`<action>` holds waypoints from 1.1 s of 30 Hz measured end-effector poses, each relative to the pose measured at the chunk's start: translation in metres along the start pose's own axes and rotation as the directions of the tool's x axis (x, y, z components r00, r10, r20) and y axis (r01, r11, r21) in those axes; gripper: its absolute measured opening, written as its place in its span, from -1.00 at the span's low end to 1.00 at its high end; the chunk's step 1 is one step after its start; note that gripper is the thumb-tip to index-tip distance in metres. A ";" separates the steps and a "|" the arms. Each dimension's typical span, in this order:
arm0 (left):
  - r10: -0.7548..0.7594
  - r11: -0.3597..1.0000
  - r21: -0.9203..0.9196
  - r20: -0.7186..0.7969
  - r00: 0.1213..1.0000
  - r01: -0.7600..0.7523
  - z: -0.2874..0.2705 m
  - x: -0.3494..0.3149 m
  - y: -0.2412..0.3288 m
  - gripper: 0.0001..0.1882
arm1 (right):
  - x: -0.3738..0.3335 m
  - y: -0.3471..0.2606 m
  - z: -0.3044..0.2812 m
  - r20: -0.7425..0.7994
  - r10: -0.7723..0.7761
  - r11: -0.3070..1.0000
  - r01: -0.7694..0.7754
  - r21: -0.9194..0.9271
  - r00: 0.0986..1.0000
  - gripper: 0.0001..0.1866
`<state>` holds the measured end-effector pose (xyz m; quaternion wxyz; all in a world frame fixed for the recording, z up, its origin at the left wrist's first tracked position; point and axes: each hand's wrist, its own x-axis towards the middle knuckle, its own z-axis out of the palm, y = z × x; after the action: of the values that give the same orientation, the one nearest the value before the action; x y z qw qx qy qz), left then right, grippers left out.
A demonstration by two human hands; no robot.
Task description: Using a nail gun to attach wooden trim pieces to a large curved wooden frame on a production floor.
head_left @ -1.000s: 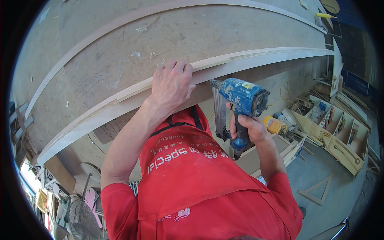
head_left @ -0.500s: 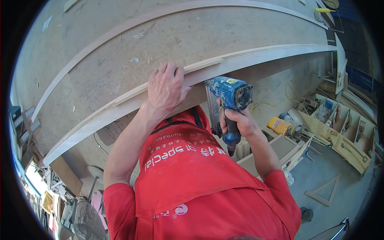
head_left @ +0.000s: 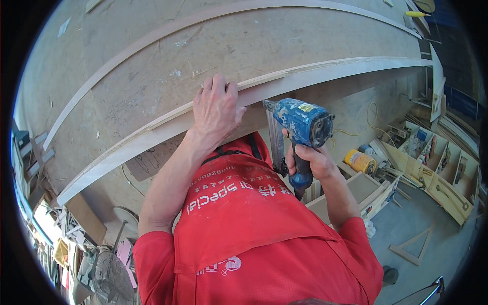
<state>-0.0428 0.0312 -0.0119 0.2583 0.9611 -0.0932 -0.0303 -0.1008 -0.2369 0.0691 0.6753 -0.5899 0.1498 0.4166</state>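
Now, in the head view, the left hand stays curled over the curved wooden strip along the bench; the right hand, wrapped around the blue nail gun, has shifted slightly rightward beside the strip's near side.

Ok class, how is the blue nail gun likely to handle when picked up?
The blue nail gun is probably heavy for its size, given its bulky body. It may feel head-heavy, since that body is thicker than the dark handle in the right hand. It seems rigid: its magazine looks straight.
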 end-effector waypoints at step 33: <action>0.055 0.996 -0.071 -0.077 0.996 -0.060 0.007 0.027 -0.035 -0.76 | 0.068 -0.050 0.033 -0.005 0.108 0.987 -0.108 -0.117 0.994 -0.42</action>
<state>-0.0110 0.0524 -0.0355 0.2975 0.9483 -0.1099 0.0096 -0.0319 -0.1781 0.0645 0.6161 -0.6192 0.1563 0.4611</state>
